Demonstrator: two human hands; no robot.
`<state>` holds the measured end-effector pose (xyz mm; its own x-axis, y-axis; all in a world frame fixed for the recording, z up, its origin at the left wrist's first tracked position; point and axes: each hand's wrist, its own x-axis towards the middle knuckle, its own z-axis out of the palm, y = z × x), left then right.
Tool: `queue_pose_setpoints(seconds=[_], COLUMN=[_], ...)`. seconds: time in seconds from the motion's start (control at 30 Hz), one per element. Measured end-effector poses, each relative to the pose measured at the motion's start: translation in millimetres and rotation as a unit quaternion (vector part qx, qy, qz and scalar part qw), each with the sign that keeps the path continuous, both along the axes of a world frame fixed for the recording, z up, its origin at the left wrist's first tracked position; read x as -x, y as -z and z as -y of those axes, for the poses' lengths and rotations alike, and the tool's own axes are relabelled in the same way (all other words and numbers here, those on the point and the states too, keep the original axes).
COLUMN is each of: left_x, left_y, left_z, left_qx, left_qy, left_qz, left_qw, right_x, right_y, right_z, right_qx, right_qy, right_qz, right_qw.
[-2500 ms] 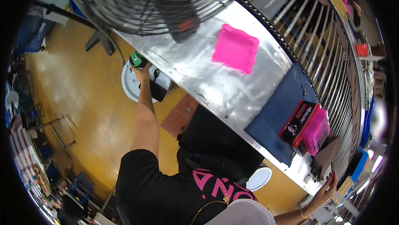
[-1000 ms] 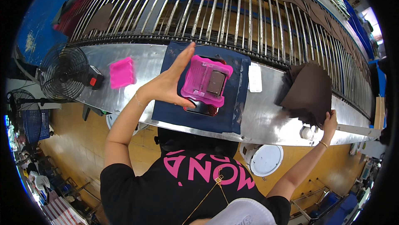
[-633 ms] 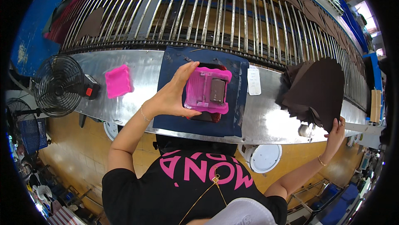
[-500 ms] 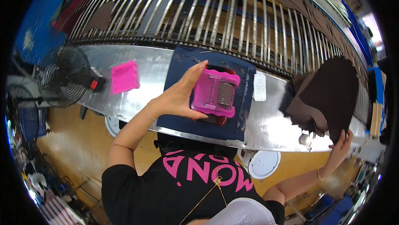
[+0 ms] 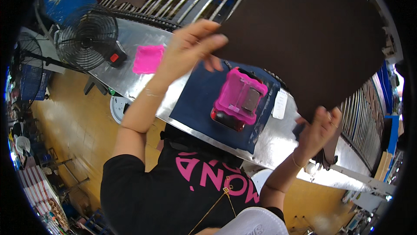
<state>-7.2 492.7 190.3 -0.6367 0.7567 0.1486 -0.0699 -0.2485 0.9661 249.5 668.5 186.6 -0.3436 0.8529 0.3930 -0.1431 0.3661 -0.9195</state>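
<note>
A large dark brown sheet, like leather [image 5: 299,39], is raised over the right part of the bench. My left hand [image 5: 189,50] pinches its left corner between thumb and fingers. Low on the sheet, my right hand [image 5: 319,131] grips the near edge. Below and between my hands, a pink scalloped frame-shaped piece [image 5: 236,94] with a dark brown block [image 5: 251,99] on it rests over a shiny red-and-black object [image 5: 226,120]. These sit on a dark blue mat [image 5: 200,109]; neither hand touches them.
A second pink scalloped piece [image 5: 148,59] lies on the metal bench [image 5: 130,35] at left, near a black fan [image 5: 87,42]. A white slip [image 5: 280,105] lies right of the mat. Metal rack bars [image 5: 182,0] run behind the bench.
My left hand has let go of the pink piece, leaving it on the mat, and moved up to the sheet. My right hand has brought the brown sheet up and leftward. The view has turned.
</note>
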Motion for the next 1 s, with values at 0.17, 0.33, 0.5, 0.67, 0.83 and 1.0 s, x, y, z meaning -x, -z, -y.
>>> queue_pose_setpoints(seconds=[0.17, 0.33, 0.5, 0.67, 0.83, 1.0], left_x=[37, 54, 59, 51, 24, 3], left_y=[-4, -2, 7, 28, 38, 46], left_z=[41, 64, 76, 74, 42, 1], left_qx=[-0.001, 0.022, 0.054, 0.11, 0.192, 0.156], left_qy=[-0.052, -0.096, -0.115, -0.076, 0.018, 0.084], left_qz=[-0.15, -0.201, -0.203, -0.15, -0.185, -0.375], left_qw=[0.987, 0.975, 0.971, 0.98, 0.964, 0.91], right_x=[20, 44, 50, 40, -13, -58], right_y=[35, 51, 47, 46, 66, 84], right_z=[2, 19, 25, 17, -3, -3], right_qx=[-0.14, -0.086, -0.163, -0.261, -0.255, -0.192], right_qy=[-0.093, -0.157, -0.166, -0.177, -0.12, -0.082], right_qz=[0.162, 0.148, 0.228, 0.178, 0.287, 0.29], right_qw=[0.972, 0.973, 0.945, 0.932, 0.916, 0.934])
